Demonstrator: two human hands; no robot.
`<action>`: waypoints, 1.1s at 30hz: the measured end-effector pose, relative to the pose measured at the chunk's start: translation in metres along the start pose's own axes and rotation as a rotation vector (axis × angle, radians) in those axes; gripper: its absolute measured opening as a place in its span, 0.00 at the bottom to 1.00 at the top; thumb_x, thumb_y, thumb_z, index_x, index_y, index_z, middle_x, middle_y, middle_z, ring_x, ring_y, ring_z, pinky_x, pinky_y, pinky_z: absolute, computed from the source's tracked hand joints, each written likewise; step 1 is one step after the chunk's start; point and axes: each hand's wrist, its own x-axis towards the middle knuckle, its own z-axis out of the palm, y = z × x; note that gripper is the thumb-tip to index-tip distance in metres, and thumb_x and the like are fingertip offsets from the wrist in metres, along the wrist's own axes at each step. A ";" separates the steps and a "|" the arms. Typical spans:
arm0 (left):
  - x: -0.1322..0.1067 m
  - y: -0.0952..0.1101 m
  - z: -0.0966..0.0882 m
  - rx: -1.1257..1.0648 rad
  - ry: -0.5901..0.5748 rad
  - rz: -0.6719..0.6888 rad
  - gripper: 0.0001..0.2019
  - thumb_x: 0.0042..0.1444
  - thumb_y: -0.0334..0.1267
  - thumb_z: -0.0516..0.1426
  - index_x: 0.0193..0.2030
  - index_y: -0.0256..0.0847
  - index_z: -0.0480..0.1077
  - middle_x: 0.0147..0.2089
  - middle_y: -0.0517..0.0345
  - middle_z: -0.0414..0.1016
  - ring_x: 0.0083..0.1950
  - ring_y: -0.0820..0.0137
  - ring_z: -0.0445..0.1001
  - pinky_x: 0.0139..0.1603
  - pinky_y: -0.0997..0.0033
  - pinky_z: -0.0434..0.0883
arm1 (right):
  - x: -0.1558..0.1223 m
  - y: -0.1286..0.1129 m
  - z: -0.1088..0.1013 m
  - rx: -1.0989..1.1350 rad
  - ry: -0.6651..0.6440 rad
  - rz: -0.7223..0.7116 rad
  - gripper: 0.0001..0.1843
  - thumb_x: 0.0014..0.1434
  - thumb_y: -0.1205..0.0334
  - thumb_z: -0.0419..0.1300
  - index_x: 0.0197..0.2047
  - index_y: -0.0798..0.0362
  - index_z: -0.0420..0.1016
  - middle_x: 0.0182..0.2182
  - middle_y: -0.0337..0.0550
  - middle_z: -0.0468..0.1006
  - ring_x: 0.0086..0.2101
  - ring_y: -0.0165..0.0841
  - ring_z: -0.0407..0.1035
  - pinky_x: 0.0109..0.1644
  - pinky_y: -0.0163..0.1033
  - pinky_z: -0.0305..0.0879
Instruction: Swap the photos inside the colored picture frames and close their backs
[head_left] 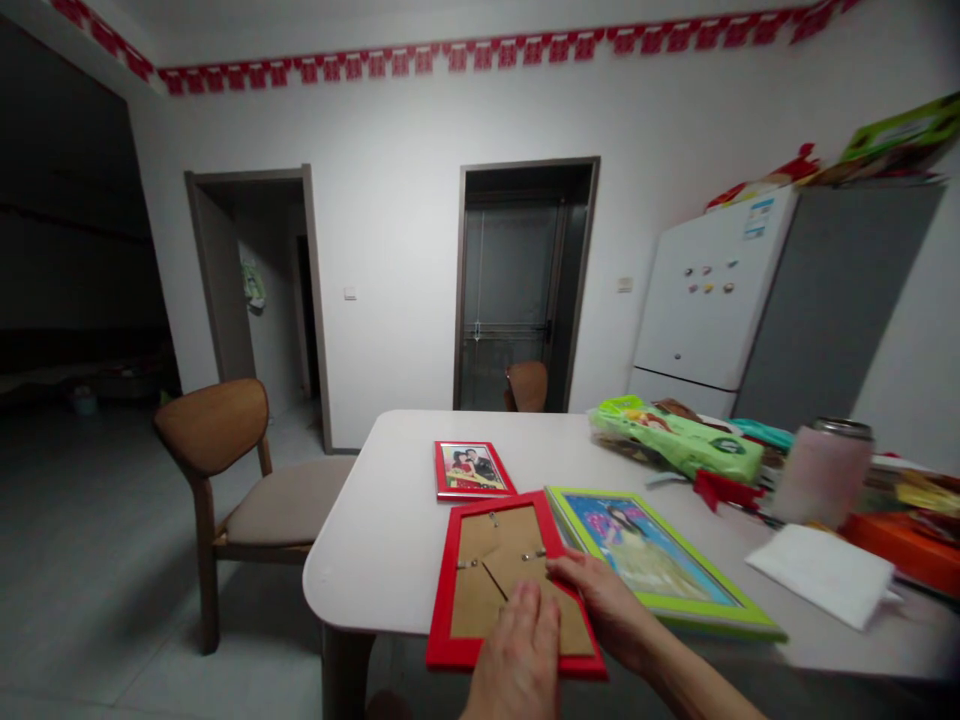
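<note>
A red picture frame (466, 580) is tilted back side up at the near edge of the table, showing its brown backing board and metal clips. My right hand (611, 605) grips the frame's right edge, with the thumb over the rim. Flat across the lower part of the backing lies my left hand (517, 650), fingers extended and touching the board. Just to the right is a larger lime-green picture frame (660, 550), face up with a picture of a figure in a pale dress. Behind the held frame rests a smaller red picture frame (471, 470) with a photo of two people.
On the right of the white table (375, 540) are a green plastic pack (675, 440), a pinkish jar (825, 470), white tissue (821, 572) and an orange box (911, 550). A wooden chair (214, 430) stands at left, and a fridge (712, 290) at the back right.
</note>
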 end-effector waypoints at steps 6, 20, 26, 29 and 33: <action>-0.005 -0.010 0.016 0.053 -0.085 0.032 0.20 0.54 0.26 0.44 0.54 0.33 0.58 0.58 0.44 0.53 0.59 0.62 0.50 0.57 0.62 0.55 | 0.023 0.035 -0.012 -0.445 0.062 -0.024 0.21 0.40 0.65 0.50 0.40 0.59 0.70 0.33 0.47 0.77 0.33 0.35 0.71 0.37 0.35 0.64; -0.035 -0.055 -0.035 0.097 -0.045 -0.132 0.29 0.42 0.45 0.59 0.50 0.34 0.62 0.56 0.41 0.57 0.58 0.56 0.54 0.58 0.51 0.48 | 0.024 0.036 -0.008 -1.030 0.139 -0.183 0.18 0.43 0.64 0.51 0.39 0.54 0.71 0.34 0.47 0.74 0.35 0.34 0.68 0.39 0.33 0.60; -0.036 -0.059 -0.030 0.079 -0.044 -0.117 0.22 0.40 0.41 0.61 0.43 0.34 0.65 0.56 0.41 0.59 0.58 0.56 0.54 0.58 0.51 0.49 | 0.032 0.033 -0.001 -1.079 0.086 -0.281 0.15 0.45 0.67 0.50 0.35 0.55 0.73 0.39 0.47 0.68 0.38 0.32 0.64 0.44 0.33 0.57; -0.036 -0.060 -0.031 0.046 -0.043 -0.113 0.25 0.39 0.39 0.61 0.46 0.35 0.63 0.56 0.41 0.59 0.57 0.56 0.55 0.57 0.50 0.50 | 0.039 0.035 0.003 -1.101 0.128 -0.263 0.14 0.48 0.64 0.49 0.34 0.55 0.74 0.35 0.47 0.68 0.35 0.32 0.65 0.41 0.33 0.58; -0.035 -0.062 -0.032 0.014 -0.042 -0.124 0.33 0.38 0.39 0.62 0.53 0.32 0.57 0.55 0.37 0.59 0.57 0.55 0.56 0.56 0.48 0.50 | 0.040 0.037 0.004 -1.110 0.162 -0.240 0.15 0.51 0.62 0.49 0.36 0.54 0.74 0.33 0.46 0.68 0.33 0.31 0.65 0.39 0.34 0.58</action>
